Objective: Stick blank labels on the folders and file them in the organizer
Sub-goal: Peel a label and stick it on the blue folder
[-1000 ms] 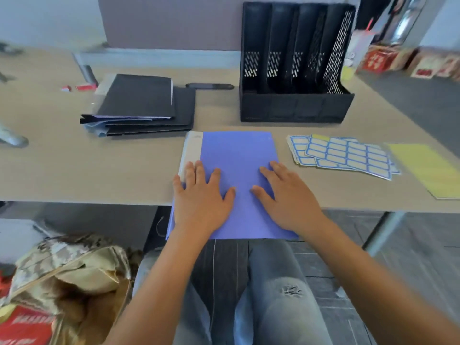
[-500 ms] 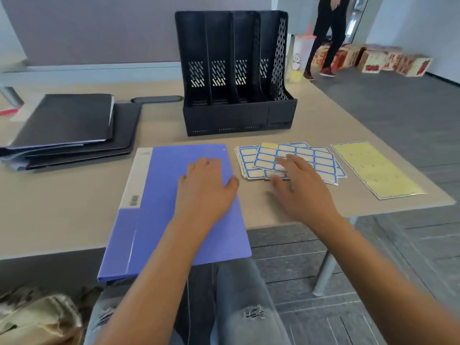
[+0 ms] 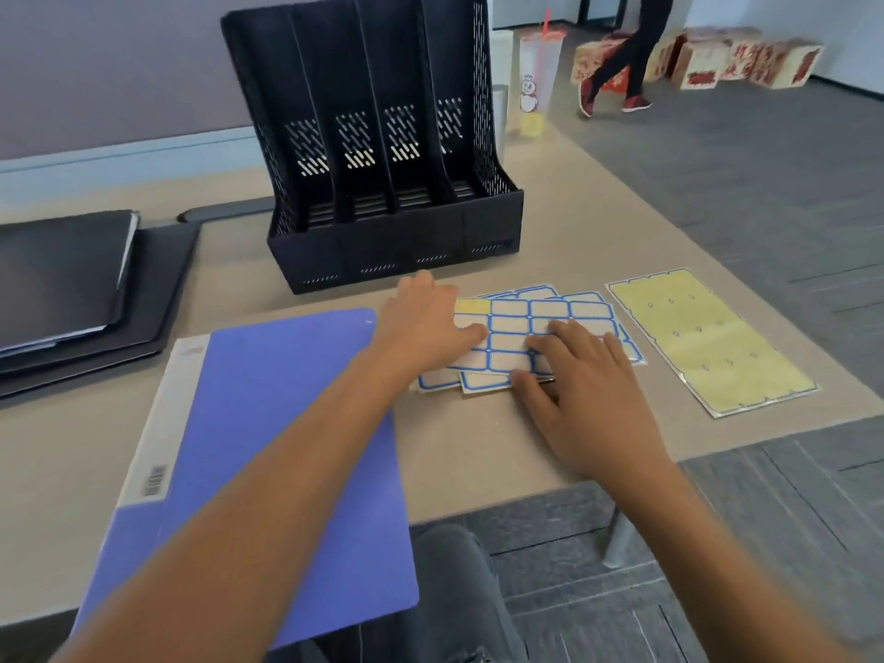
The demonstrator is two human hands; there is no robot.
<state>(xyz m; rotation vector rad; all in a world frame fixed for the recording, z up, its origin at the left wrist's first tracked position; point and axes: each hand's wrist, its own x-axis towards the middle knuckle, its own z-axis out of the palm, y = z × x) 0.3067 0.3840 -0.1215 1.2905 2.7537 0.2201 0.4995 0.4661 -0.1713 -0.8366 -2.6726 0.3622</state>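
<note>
Left hand (image 3: 421,323) left blue folder (image 3: 268,452); both hands' fingers spread on label sheets (image 3: 550,313).

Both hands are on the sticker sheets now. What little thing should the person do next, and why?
Probably peel one blank label off the top label sheet. Both the left hand and the right hand rest flat on the sheets and pinch nothing yet. The blue folder beside them shows no label, and the black organizer looks empty.

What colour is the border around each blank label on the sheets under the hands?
Blue borders around white blanks on the label sheets, seen clearly in the head view.
</note>
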